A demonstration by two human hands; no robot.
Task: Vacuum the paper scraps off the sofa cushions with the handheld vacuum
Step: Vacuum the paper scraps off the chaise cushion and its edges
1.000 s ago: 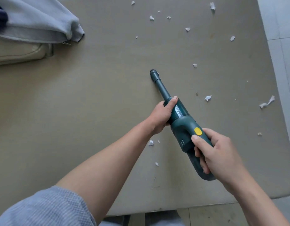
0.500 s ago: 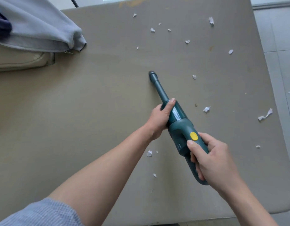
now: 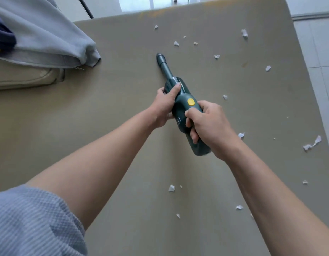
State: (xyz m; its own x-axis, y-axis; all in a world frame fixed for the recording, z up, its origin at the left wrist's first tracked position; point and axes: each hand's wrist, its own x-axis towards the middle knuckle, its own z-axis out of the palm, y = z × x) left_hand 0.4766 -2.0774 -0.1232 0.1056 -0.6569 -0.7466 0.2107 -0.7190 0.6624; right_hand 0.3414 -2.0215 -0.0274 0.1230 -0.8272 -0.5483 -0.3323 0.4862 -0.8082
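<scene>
A dark green handheld vacuum [image 3: 182, 106] with a yellow button lies angled across the tan sofa cushion [image 3: 123, 117], its nozzle tip [image 3: 160, 57] resting on the fabric and pointing away from me. My left hand [image 3: 164, 106] grips the front of the body just behind the tube. My right hand [image 3: 209, 126] wraps the rear handle, thumb just below the button. Several white paper scraps are scattered over the cushion: some beyond the nozzle [image 3: 176, 43], some to the right [image 3: 225, 97], a long one near the right edge [image 3: 312, 143], and some close to me [image 3: 171, 188].
A grey garment [image 3: 41, 36] lies heaped on a beige cushion [image 3: 25, 78] at the upper left. Pale tiled floor [image 3: 319, 52] runs along the cushion's right edge. A window or wall base shows beyond the cushion's far edge.
Both hands have pushed the vacuum forward along the cushion, away from me, and the nozzle now sits nearer the far scraps. The grip of both hands is unchanged.
</scene>
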